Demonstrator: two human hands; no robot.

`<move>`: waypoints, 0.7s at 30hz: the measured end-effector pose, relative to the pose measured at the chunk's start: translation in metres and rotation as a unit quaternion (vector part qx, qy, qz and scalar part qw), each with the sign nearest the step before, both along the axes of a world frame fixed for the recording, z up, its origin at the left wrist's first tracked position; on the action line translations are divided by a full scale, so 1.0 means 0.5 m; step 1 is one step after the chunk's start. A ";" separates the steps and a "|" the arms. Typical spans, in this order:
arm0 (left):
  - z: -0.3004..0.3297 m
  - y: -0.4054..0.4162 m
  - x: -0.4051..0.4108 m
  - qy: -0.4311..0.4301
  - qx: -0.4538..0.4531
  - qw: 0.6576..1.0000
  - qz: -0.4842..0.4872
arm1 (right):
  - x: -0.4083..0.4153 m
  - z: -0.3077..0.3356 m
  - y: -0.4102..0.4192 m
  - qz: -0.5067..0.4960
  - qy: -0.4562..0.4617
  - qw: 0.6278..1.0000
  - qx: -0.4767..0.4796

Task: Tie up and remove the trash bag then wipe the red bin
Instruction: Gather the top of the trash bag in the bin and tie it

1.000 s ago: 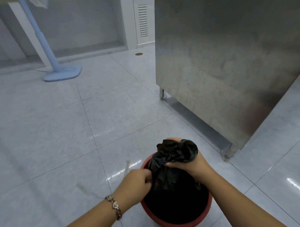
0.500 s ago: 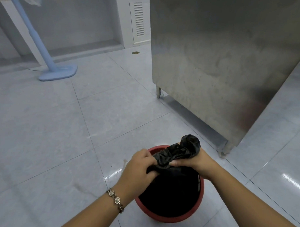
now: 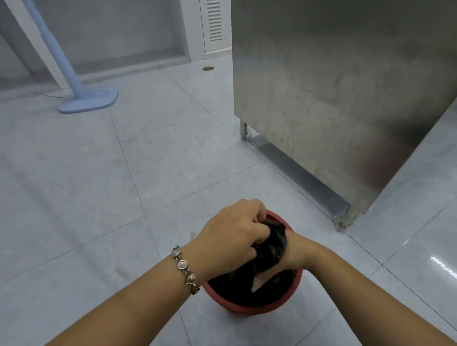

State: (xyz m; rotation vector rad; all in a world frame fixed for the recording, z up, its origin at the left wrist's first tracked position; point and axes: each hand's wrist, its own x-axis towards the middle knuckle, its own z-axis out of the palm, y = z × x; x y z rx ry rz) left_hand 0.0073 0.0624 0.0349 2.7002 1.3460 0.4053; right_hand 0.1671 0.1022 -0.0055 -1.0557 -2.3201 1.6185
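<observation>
A round red bin [image 3: 243,306] stands on the tiled floor at bottom centre. A black trash bag [image 3: 272,248] sits in it, its top gathered into a twisted bunch above the rim. My left hand [image 3: 230,237], with a bracelet on the wrist, curls over the bunch from the left and grips it. My right hand [image 3: 293,252] grips the same bunch from the right, mostly hidden behind the bag; one fingertip shows below it. The bag's lower part fills the bin.
A tall stainless-steel cabinet [image 3: 342,86] on short legs stands close behind the bin to the right. A light-blue fan stand [image 3: 87,100] rests on the floor at the far left. A white vented panel [image 3: 214,19] is on the back wall.
My left hand has moved up and over the gathered bag top, covering most of it. The bunch that stuck up above my right hand is now pressed down between both hands.
</observation>
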 end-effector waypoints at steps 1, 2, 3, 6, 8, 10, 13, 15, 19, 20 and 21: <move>-0.003 0.008 0.003 0.006 -0.004 1.000 -0.017 | -0.011 0.000 -0.006 -0.002 -0.002 1.000 0.007; -0.004 0.016 0.002 0.001 -0.031 0.999 -0.009 | -0.018 -0.008 -0.008 -0.016 0.001 1.000 0.016; -0.003 0.024 -0.005 -0.021 -0.056 0.998 0.026 | -0.020 -0.017 -0.006 -0.047 0.015 0.999 0.024; -0.001 0.051 -0.055 -0.131 -0.270 0.942 0.149 | -0.016 -0.039 0.013 -0.149 0.060 0.986 0.043; -0.012 0.051 -0.085 -0.175 -0.389 0.891 0.155 | -0.016 -0.048 0.023 -0.177 0.078 0.980 0.049; -0.037 0.037 -0.082 -0.188 -0.407 0.884 0.133 | -0.032 -0.048 0.023 -0.178 0.110 0.975 0.077; -0.084 0.022 -0.048 -0.300 -0.329 0.881 0.158 | -0.066 -0.037 0.010 -0.168 0.165 0.967 0.097; -0.102 0.021 -0.041 -0.327 -0.266 0.892 0.164 | -0.058 -0.040 0.020 -0.155 0.173 0.970 0.076; -0.116 0.021 -0.062 -0.353 -0.138 0.917 0.123 | 0.006 -0.062 0.054 -0.091 0.115 0.989 -0.005; -0.118 0.018 -0.064 -0.367 -0.105 0.917 0.111 | 0.011 -0.062 0.057 -0.079 0.064 0.995 0.012; -0.124 0.013 -0.063 -0.361 -0.064 0.924 0.106 | 0.005 -0.057 0.055 -0.057 0.011 0.998 0.022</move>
